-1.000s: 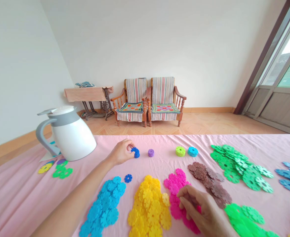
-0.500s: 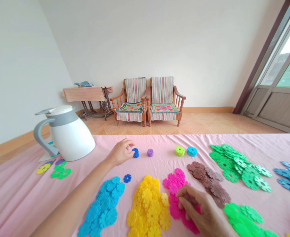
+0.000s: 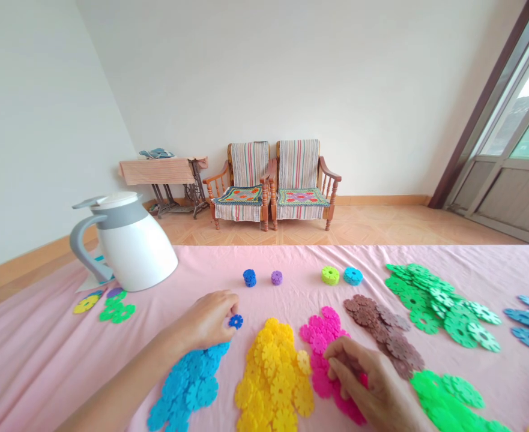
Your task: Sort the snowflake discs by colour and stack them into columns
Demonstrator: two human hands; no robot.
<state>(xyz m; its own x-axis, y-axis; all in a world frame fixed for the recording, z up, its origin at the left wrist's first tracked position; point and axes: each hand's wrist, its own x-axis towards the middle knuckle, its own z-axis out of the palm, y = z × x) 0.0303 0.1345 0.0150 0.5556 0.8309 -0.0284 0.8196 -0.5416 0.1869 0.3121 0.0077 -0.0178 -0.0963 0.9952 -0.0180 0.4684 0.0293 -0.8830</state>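
My left hand (image 3: 212,318) is at a single dark blue snowflake disc (image 3: 236,322), with thumb and forefinger closed at its edges. Behind it stands a short stack of dark blue discs (image 3: 249,278). Light blue discs (image 3: 190,384) are heaped under and in front of my left wrist. My right hand (image 3: 370,378) rests over the magenta discs (image 3: 320,336), its thumb and fingers pressed together. Whatever is in that pinch is hidden, though magenta shows beside the fingers. Between the hands lies a heap of yellow discs (image 3: 275,378).
Small stacks of purple (image 3: 277,278), lime (image 3: 330,275) and blue discs (image 3: 353,276) line the back of the pink cloth (image 3: 300,258). Brown (image 3: 381,330) and green piles (image 3: 444,303) lie at right. A white jug (image 3: 133,249) stands at left near loose discs (image 3: 117,309).
My left hand has left the dark blue stack and come nearer, down to the single dark blue disc. My right hand stays over the magenta discs. The view has shifted slightly.
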